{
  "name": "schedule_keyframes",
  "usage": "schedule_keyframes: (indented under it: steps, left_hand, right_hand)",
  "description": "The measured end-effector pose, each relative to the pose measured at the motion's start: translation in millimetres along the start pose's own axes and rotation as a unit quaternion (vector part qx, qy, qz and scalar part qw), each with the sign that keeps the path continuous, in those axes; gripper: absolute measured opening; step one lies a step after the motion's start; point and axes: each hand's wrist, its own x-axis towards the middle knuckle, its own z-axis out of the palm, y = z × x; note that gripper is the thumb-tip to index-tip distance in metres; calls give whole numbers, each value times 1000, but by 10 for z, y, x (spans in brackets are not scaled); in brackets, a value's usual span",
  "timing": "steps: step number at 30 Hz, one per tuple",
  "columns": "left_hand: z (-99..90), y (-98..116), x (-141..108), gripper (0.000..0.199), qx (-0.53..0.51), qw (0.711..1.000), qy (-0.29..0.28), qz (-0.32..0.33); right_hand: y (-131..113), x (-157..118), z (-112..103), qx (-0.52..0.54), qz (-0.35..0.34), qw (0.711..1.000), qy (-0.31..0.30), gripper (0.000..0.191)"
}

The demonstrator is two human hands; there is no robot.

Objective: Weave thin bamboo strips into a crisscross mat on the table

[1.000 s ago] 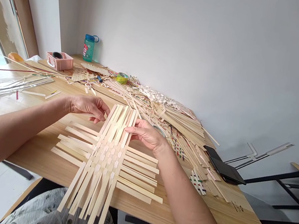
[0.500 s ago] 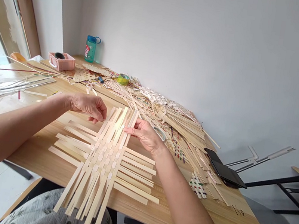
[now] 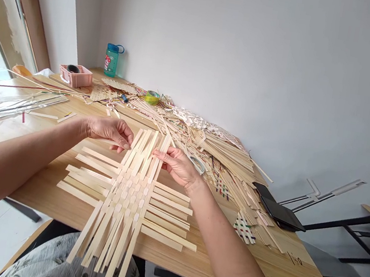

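Note:
A large open weave of pale bamboo strips (image 3: 129,200) lies on the wooden table (image 3: 186,260), its long strips crossing at right angles. My left hand (image 3: 110,132) is at the far end of the weave, with thumb and curled fingers around the left-hand upright strips. Just to the right, my right hand (image 3: 174,165) pinches the strips at that same end between thumb and fingertips. A small silvery tape roll (image 3: 197,164) lies beside my right wrist, partly hidden by it.
Heaps of loose bamboo strips (image 3: 226,161) cover the table's far right. Beyond stand a green bottle (image 3: 111,60), a pink basket (image 3: 75,76) and a yellow-green tape roll (image 3: 152,97). A black tablet (image 3: 281,214) lies near the right edge, with a small coloured weave (image 3: 244,230) beside it.
The weave sits slightly further left than a second ago. My right hand has shifted left along the strips' far end, and my left hand has barely moved.

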Motion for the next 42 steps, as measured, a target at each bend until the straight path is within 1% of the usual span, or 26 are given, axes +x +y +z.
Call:
schedule_keyframes:
  steps: [3, 7, 10, 15, 18, 21, 25, 31, 34, 37, 42]
  left_hand:
    - [-3, -27, 6, 25, -12, 1000, -5, 6]
    - [-30, -27, -16, 25, -21, 1000, -7, 6]
    - [-51, -9, -46, 27, -22, 1000, -11, 4]
    - [-67, -6, -61, 28, -21, 1000, -16, 2]
    - [-73, -27, -50, 28, -24, 1000, -13, 5]
    - [-78, -46, -41, 28, -25, 1000, -11, 6]
    - [-80, -50, -42, 27, -24, 1000, -8, 4]
    - [-86, -58, -39, 29, -21, 1000, -7, 0]
    - [-98, -84, -31, 30, -21, 1000, -1, 1]
    - [-101, -97, -23, 31, -20, 1000, 1, 0]
    - [-85, -37, -28, 29, -9, 1000, 1, 5]
  right_hand:
    - [0, 3, -4, 19, 2, 1000, 1, 33]
    - [-34, -15, -32, -7, -4, 1000, -20, 36]
    - [-49, -28, -47, -23, 2, 1000, -16, 37]
    - [-52, -26, -50, -4, 31, 999, 1, 25]
    - [-43, -7, -57, 29, 46, 998, 30, 22]
    - [-32, 11, -66, 38, 54, 996, 54, 21]
    - [-26, 16, -60, 34, 52, 997, 53, 16]
    - [10, 23, -34, 81, 52, 995, 35, 16]
    - [29, 23, -28, 86, 51, 995, 14, 18]
    - [32, 12, -25, 88, 50, 995, -12, 26]
    - [40, 12, -22, 103, 67, 992, -16, 38]
